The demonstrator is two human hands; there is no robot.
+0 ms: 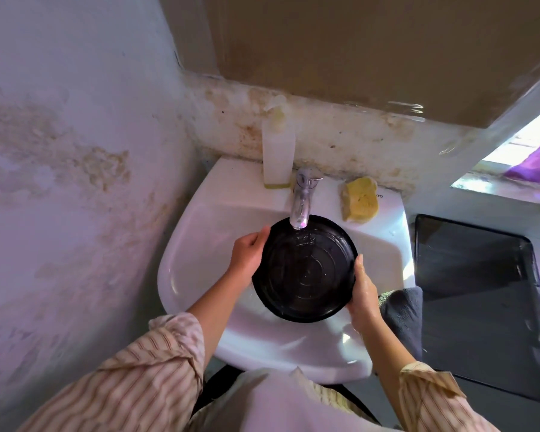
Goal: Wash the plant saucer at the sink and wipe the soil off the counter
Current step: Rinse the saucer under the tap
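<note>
Saucer (304, 269) under tap (300, 210) — stiff, light, likely slippery; left hand (247, 255) and right hand (363, 291) curl fingers round opposite rims.

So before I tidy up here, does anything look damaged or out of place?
The wall beside and behind the sink is stained and flaking. A grey cloth hangs over the sink's right edge. Nothing else stands out.

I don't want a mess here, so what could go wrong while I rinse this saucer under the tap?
Both the left hand and the right hand look wet and hold only the saucer rim, so it might slip into the sink. Water from the tap hits near the saucer's far edge and may splash.
</note>
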